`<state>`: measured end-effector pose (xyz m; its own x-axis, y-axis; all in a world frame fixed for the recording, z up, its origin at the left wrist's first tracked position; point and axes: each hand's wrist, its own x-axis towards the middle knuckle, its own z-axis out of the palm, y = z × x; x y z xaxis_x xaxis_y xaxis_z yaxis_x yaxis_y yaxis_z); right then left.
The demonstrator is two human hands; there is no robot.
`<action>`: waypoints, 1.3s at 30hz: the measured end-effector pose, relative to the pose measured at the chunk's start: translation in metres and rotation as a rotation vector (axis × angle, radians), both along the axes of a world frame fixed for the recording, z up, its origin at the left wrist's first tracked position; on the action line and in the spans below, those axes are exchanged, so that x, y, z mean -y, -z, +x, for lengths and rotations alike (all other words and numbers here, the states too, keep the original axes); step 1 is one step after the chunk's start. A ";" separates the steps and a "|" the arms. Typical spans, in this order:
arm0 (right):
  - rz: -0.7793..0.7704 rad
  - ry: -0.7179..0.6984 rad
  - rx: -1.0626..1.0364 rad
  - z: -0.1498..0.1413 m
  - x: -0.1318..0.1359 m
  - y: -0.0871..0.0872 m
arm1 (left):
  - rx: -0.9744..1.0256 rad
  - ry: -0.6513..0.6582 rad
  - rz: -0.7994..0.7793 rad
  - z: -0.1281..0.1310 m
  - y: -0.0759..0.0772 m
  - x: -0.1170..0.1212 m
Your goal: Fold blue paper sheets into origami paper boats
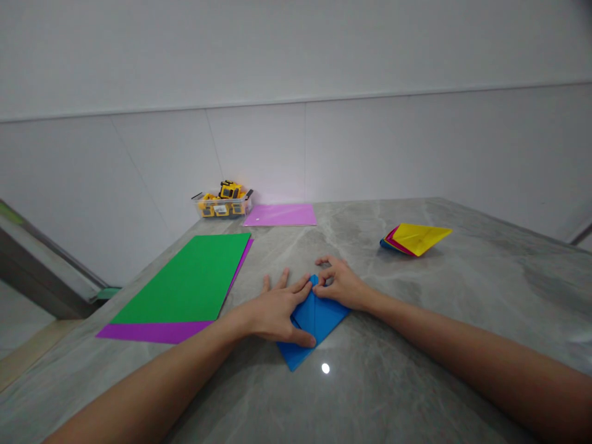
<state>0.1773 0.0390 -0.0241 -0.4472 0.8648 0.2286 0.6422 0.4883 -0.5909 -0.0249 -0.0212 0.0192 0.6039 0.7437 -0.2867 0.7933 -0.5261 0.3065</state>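
A folded sheet of blue paper [324, 317] lies on the grey marbled table, its narrow tip pointing away from me. Across its left side my left hand [280, 308] rests with fingers spread, the thumb pressing near the lower edge. My right hand [340, 282] pinches the tip of the paper between thumb and forefinger, the other fingers curled above. Part of the left side of the paper is hidden beneath my left hand.
Green paper [185, 277] overlaps purple paper [157, 332] at the left. Pink paper [282, 215] lies at the back, beside a clear box [222, 206] of yellow toy vehicles. Folded papers, yellow [420, 237] outermost, sit at the right. A wall stands behind the table.
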 end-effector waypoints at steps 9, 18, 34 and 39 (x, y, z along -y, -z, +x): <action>0.006 0.027 0.016 0.001 -0.012 0.003 | -0.011 0.002 -0.002 0.001 0.000 0.000; 0.006 0.052 -0.002 0.000 -0.035 0.006 | -0.034 0.022 -0.002 0.000 -0.001 -0.001; 0.255 -0.124 -0.121 0.007 -0.023 0.001 | -0.018 0.027 -0.012 -0.006 0.000 -0.003; 0.213 -0.570 -0.070 -0.004 0.019 -0.009 | 0.014 0.067 -0.046 -0.012 -0.003 -0.006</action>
<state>0.1729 0.0203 -0.0151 -0.8039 0.4255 0.4156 0.2081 0.8558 -0.4736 -0.0367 -0.0148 0.0218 0.6563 0.6876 -0.3106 0.7520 -0.5631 0.3426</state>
